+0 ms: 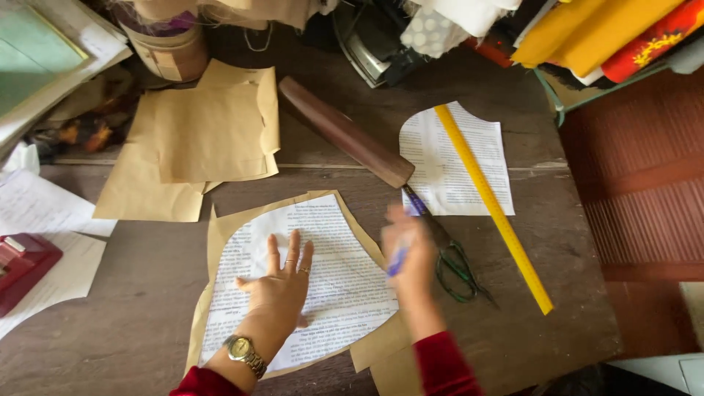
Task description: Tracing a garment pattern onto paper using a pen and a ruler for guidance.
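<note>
At the far left of the desk (132, 308) lie a red case (22, 268) and loose white sheets (44, 213); behind them a stack of brown paper pieces (198, 132) sits well apart from the work.

The left hand (282, 282) lies flat, fingers spread, on a printed paper pattern (330, 293), which rests on a larger brown paper sheet (220, 235) at the near middle of the desk. It pins the pattern by weight alone and pinches nothing.

The right hand (411, 253) is at the pattern's right edge. It is blurred; its grip appears closed on a blue pen (400, 258), though the blur leaves this uncertain.

Judgement: the work in hand looks like tracing the pattern outline onto the brown sheet. To do it well, the flat palm should press close to the stretch being marked, and the pen should ride tight against the paper edge so that the pattern does not creep.

Just right of that hand lie green-handled scissors (458, 271), a dark wooden bar (345, 132), a second printed pattern (455, 165) and a yellow ruler (491, 205) laid across it.
</note>
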